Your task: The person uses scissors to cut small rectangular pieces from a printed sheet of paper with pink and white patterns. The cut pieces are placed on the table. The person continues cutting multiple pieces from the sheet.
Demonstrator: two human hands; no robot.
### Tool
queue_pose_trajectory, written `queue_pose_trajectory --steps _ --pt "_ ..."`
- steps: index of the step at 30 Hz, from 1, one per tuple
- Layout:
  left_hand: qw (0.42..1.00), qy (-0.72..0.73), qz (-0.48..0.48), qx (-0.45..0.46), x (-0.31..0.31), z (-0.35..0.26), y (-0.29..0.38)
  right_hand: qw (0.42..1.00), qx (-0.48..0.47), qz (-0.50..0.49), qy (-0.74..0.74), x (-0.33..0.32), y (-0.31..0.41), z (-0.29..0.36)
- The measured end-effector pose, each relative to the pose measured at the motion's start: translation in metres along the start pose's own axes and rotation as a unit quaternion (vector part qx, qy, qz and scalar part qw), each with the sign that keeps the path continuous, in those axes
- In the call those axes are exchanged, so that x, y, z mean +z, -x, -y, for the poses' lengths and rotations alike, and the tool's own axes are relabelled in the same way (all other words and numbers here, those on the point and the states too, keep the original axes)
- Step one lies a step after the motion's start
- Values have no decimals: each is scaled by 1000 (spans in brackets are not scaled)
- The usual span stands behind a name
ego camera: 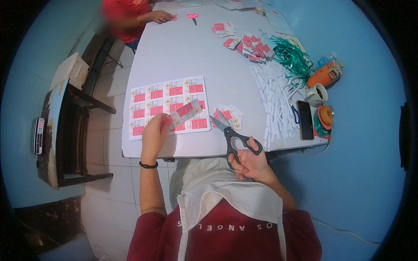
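Note:
My left hand (156, 132) grips one end of a strip of printed red-and-white labels (184, 112), raised at a slant over a stack of printed label sheets (138, 109). The sheets lie flat near the table's front edge and show rows of the same label. In my right hand (249, 161) is a pair of black-handled scissors (230, 132), with a thumb and fingers through the loops and the blades parted. The blades point up and left, apart from the strip. Beyond them lies a small pile of cut labels (234, 117), partly covered by the scissors.
White paper strips (277, 107) and green ribbon strands (290, 55) spread along the right. Beside them stand an orange bottle (323, 75), a mug (315, 96) and a phone (306, 120). Label piles (254, 47) lie farther back. Across the table, a person's hand (160, 17) rests near pink-handled scissors (193, 17).

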State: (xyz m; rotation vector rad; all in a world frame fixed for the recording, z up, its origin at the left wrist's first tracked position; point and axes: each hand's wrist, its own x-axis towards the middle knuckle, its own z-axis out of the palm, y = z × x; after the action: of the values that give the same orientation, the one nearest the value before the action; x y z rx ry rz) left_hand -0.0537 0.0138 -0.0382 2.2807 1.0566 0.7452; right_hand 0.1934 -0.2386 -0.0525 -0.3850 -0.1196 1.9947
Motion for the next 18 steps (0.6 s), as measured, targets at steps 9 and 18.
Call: queue_pose_trajectory --steps 9,18 --pt "911 395 99 -71 4 -41 -27 878 -17 -194 438 44 8 0" --pt "904 389 171 -55 7 -66 -31 857 -79 -167 481 47 4 0"
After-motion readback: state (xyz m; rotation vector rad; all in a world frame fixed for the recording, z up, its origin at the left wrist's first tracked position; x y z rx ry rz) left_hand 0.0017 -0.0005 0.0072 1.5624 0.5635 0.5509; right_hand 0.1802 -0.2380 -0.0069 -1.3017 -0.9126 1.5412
